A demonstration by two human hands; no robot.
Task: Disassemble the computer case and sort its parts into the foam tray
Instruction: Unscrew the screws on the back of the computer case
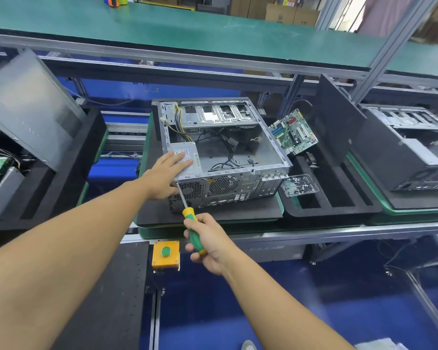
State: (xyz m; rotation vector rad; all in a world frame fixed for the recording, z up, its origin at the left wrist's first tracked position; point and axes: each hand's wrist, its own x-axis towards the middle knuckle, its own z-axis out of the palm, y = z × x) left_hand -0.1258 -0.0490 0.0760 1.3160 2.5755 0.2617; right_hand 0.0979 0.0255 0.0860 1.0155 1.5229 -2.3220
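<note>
The computer case (240,188) lies on its side, open face up, on a black mat on the tabletop (314,229), rear wall toward the person. Immediately right of the case sits the black foam tray (339,210). A dark side panel (336,122) stands in the tray's slot farthest from the case, and a green motherboard (293,132) leans tilted in the tray just beside the case. Inside the case, at its near-left corner, sits the grey power supply (187,147). The left hand (165,173) rests flat on it, fingers (180,157) straight and holding nothing. In front of the case, the right hand (210,238) has its fingers curled round the green-yellow screwdriver (187,213), whose tip meets the rear wall's upper-left corner. A clear screw box (300,185) lies in the tray at the case's near-right corner.
</note>
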